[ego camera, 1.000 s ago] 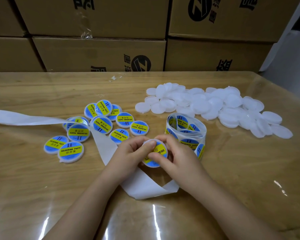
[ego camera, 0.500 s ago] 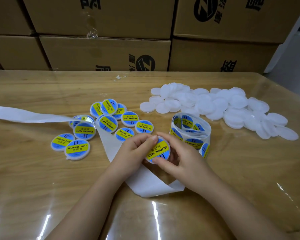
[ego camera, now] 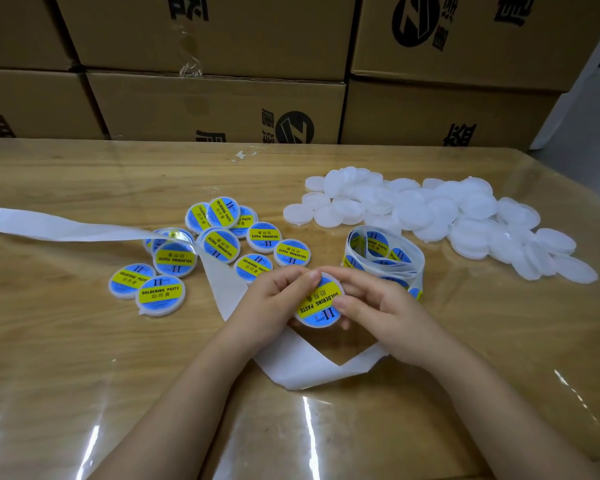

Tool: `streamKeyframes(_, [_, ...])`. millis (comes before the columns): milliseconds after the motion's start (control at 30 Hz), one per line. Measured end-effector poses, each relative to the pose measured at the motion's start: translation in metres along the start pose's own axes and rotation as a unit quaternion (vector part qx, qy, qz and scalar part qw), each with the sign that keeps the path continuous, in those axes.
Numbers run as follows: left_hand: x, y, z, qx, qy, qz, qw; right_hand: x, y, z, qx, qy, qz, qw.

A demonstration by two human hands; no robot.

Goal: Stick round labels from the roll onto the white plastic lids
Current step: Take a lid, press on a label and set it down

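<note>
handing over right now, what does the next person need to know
Left hand and right hand: both pinch one round white plastic lid above the wooden table; its blue and yellow round label is on and faces up.
Loose roll of labels: just behind the right hand.
Pile of bare white plastic lids: far right.
Empty white backing strip: trails off to the left.
Done: roughly a dozen labelled lids, grouped on the left.
Left: set this lid with the labelled ones, then label the bare pile.
</note>
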State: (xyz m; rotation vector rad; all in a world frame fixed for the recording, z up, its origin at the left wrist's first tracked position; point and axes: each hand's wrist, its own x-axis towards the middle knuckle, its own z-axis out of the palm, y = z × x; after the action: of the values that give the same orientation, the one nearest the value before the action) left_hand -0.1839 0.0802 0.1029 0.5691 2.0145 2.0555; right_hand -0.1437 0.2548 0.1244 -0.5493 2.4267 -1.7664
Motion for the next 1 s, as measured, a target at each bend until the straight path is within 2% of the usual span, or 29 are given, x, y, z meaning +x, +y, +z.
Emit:
streamKeyframes(267, [0.000, 0.004, 0.001, 0.028, 0.004, -0.007, 1.000, 0.001, 0.004, 0.002, -0.007, 0.022, -0.005, 1.000])
streamKeyframes(533, [0.000, 0.000, 0.007, 0.063, -0.004, 0.035, 0.997, 0.002, 0.004, 0.010, -0.050, 0.110, -0.021, 0.992])
streamKeyframes(767, [0.003, -0.003, 0.002, 0.065, 0.015, 0.059, 0.996, 0.002, 0.004, 0.008, -0.168, 0.079, -0.035, 0.982])
streamKeyframes(933, [0.004, -0.006, 0.000, 0.050, 0.009, 0.034, 0.998, 0.002, 0.007, 0.001, -0.181, 0.160, -0.073, 0.968])
streamKeyframes(1000, [0.004, -0.008, -0.002, 0.093, 0.026, 0.042, 0.994, 0.004, 0.009, -0.003, -0.195, 0.197, -0.064, 0.959])
